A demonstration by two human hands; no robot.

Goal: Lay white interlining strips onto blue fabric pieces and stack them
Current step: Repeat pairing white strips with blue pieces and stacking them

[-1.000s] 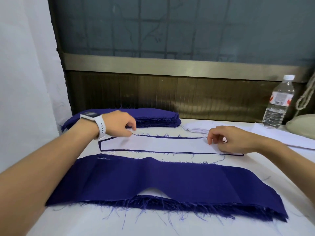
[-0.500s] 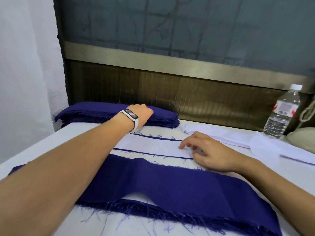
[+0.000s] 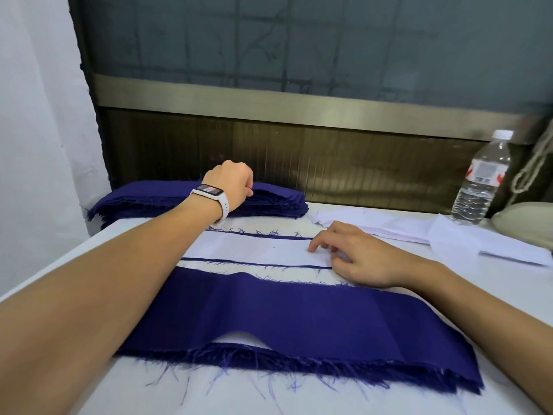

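A white interlining strip [image 3: 260,250] lies on a blue fabric piece whose thin edges [image 3: 254,262] show along both long sides. My right hand [image 3: 356,256] rests on the strip's right end with relaxed fingers. At the back left, a stack of blue fabric pieces [image 3: 278,202] sits against the wall; my left hand [image 3: 233,187], with a white wristband, is on top of it, fingers curled down and pinching the top layer. A wider pile of frayed blue fabric [image 3: 299,319] lies nearest me.
More white interlining strips [image 3: 374,224] and white sheets [image 3: 484,244] lie at the back right. A water bottle [image 3: 478,181] stands by the wall, beside a beige object [image 3: 523,217] and a rope [image 3: 535,166]. A white curtain hangs left.
My left hand left the strip's left end and reached back onto the blue stack, curling its fingers there. My right hand slid left along the strip and now rests flat.
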